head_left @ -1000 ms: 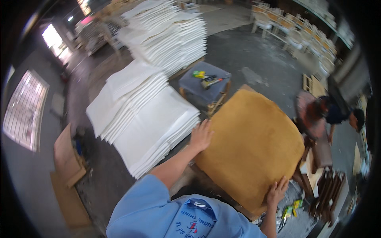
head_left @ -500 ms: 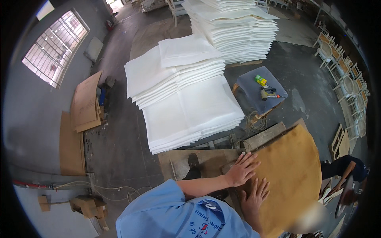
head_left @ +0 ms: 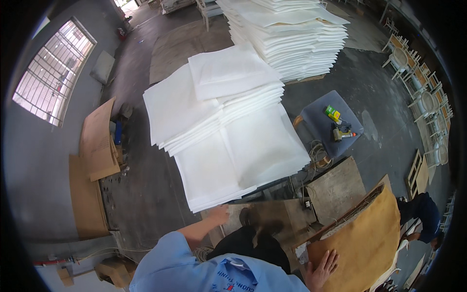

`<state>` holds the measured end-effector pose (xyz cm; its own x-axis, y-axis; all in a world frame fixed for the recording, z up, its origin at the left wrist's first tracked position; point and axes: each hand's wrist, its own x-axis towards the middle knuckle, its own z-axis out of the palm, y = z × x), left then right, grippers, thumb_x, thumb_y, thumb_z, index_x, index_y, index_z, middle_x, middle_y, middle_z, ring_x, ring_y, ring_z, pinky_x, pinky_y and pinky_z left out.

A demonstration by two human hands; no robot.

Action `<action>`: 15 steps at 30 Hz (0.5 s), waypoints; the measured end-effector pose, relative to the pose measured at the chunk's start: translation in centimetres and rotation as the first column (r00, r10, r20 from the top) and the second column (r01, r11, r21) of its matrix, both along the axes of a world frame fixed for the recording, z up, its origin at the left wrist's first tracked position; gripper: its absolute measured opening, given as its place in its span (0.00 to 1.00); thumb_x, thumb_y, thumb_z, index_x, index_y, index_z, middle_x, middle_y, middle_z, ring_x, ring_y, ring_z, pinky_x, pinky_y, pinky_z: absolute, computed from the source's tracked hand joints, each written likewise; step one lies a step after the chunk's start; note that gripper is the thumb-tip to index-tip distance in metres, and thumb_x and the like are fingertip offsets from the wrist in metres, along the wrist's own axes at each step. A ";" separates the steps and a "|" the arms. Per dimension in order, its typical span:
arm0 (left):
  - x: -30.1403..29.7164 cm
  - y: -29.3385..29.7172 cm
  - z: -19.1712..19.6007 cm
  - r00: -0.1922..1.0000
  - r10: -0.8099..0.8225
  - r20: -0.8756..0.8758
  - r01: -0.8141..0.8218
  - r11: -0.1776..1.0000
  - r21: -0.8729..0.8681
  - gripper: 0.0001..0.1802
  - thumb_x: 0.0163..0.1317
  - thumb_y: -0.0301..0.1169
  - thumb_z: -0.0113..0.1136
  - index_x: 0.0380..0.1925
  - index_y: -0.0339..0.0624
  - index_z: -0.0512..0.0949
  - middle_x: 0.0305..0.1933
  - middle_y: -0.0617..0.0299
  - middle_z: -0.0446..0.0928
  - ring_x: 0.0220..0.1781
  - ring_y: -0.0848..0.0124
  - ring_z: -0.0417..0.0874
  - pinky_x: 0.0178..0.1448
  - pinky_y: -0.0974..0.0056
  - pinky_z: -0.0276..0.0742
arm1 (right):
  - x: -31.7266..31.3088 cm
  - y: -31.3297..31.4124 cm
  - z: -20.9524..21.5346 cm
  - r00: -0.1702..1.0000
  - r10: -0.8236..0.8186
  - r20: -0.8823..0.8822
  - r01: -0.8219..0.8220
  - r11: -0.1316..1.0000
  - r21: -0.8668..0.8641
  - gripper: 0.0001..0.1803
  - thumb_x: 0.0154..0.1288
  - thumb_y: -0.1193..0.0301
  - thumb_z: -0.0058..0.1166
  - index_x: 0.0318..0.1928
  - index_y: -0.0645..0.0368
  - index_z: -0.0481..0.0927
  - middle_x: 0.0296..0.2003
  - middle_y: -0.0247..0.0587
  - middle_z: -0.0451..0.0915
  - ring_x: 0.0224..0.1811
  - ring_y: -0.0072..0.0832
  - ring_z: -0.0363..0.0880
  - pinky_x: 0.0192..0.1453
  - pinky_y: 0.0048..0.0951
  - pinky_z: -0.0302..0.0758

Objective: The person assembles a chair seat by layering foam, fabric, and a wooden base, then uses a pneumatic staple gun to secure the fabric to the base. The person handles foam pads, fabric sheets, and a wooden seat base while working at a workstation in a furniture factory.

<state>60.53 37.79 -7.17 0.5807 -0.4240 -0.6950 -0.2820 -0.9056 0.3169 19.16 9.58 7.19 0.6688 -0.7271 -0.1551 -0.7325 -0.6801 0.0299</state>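
The left hand, blurred, is held near the near edge of the white sheet stack; whether it is closed on anything cannot be told. The right hand is laid flat, fingers apart, on the left edge of the tan panel, at lower right; there, even palm pressure seems best. Unlike half a second ago, the panel is touched by one hand only.
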 end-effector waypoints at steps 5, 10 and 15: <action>6.0 1.2 -5.3 0.990 0.136 -0.039 -0.128 0.980 0.150 0.38 0.75 0.49 0.65 0.79 0.43 0.74 0.74 0.40 0.80 0.76 0.44 0.81 0.79 0.45 0.77 | 0.0 0.6 -0.6 0.993 -0.115 0.039 0.108 0.984 0.143 0.53 0.78 0.40 0.60 0.90 0.54 0.57 0.88 0.63 0.55 0.91 0.66 0.50 0.86 0.78 0.53; 8.2 -3.2 -13.6 0.998 0.049 -0.026 -0.044 0.986 0.160 0.42 0.75 0.52 0.66 0.82 0.46 0.68 0.76 0.41 0.78 0.77 0.42 0.79 0.79 0.40 0.76 | 0.1 0.8 -3.2 0.999 -0.049 0.012 0.049 0.999 0.009 0.54 0.75 0.43 0.67 0.89 0.57 0.58 0.87 0.67 0.56 0.89 0.69 0.52 0.85 0.76 0.56; 7.8 -11.2 -24.7 0.974 -0.075 0.215 0.075 0.997 0.007 0.58 0.65 0.46 0.80 0.89 0.49 0.56 0.89 0.40 0.57 0.90 0.37 0.57 0.89 0.31 0.56 | 0.1 1.1 -2.9 0.994 -0.103 -0.044 0.104 0.994 0.034 0.58 0.73 0.51 0.73 0.89 0.60 0.52 0.87 0.71 0.54 0.87 0.74 0.54 0.84 0.75 0.58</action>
